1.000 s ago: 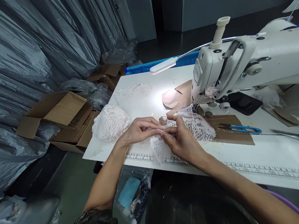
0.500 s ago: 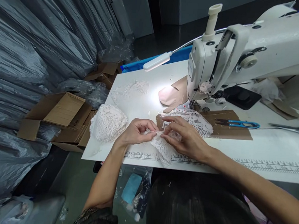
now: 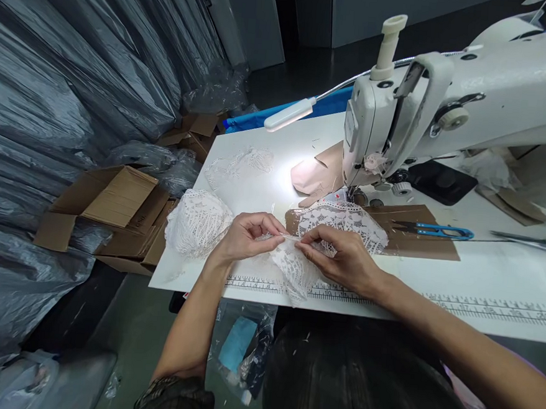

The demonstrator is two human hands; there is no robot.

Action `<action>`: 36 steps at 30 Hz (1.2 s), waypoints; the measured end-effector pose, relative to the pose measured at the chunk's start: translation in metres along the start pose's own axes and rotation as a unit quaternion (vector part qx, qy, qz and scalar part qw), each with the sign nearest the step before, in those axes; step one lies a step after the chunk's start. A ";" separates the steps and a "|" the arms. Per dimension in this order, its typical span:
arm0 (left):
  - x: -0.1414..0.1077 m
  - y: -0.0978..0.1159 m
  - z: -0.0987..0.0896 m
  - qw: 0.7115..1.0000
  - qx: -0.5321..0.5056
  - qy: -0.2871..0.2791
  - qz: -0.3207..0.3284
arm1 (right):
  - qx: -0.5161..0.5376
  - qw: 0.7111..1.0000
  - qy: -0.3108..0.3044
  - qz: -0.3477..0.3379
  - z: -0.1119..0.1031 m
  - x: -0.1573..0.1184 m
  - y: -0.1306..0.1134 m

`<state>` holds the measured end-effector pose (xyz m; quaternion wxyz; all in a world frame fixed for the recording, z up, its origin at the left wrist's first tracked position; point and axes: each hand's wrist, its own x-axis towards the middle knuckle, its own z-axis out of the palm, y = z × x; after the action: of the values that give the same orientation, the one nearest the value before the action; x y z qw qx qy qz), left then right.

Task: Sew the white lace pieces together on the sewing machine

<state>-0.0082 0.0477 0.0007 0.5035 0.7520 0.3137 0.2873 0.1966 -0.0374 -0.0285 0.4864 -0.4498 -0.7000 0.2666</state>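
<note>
A piece of white lace (image 3: 294,271) hangs between my hands over the front edge of the table. My left hand (image 3: 252,237) pinches its upper edge between thumb and fingers. Close by on the other side, my right hand (image 3: 339,256) grips the same edge, and a short stretch shows between the fingertips. Behind my right hand another lace piece (image 3: 346,222) lies on brown cardboard near the needle. A bundle of white lace (image 3: 199,223) rests left of my left hand.
A white sewing machine (image 3: 401,114) stands at the right, with a lamp (image 3: 289,114) lighting the table. Blue thread snips (image 3: 439,230) lie on the cardboard (image 3: 420,246), scissors (image 3: 527,241) further right. A printed ruler (image 3: 481,301) runs along the front edge. Open boxes (image 3: 119,197) stand left.
My hands have drawn slightly apart, so the lace edge between the fingertips is straighter. My right hand's fingers have closed more tightly together. The camera view has shifted a little.
</note>
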 end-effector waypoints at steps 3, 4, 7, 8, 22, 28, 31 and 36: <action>-0.001 0.000 0.001 1.000 -0.004 0.004 0.006 | 0.003 1.000 0.008 0.004 0.001 0.000 -0.001; -0.001 0.000 0.001 1.000 -0.002 0.005 0.007 | 0.003 1.000 0.008 0.005 0.001 0.000 -0.001; -0.001 0.000 0.002 1.000 0.001 0.008 0.010 | 0.000 1.000 0.011 0.014 0.002 0.000 -0.001; -0.001 0.001 0.002 1.000 0.000 0.009 0.012 | -0.001 1.000 0.015 0.018 0.002 0.000 -0.001; -0.002 -0.001 0.002 0.999 0.045 0.009 0.022 | -0.006 0.997 0.080 0.002 0.008 -0.001 0.005; 0.000 -0.002 0.000 0.998 0.055 0.014 0.042 | 0.006 0.997 0.080 0.001 0.008 0.001 0.005; 0.000 -0.001 -0.002 0.999 0.044 0.011 0.019 | 0.008 0.997 0.077 -0.002 0.007 0.001 0.005; -0.001 0.000 -0.003 1.000 0.010 0.017 -0.002 | -0.006 0.998 0.055 -0.030 0.004 -0.003 0.007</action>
<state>-0.0112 0.0489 0.0018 0.4914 0.7512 0.3267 0.2958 0.1957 -0.0365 -0.0376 0.5290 -0.4456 -0.6869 0.2232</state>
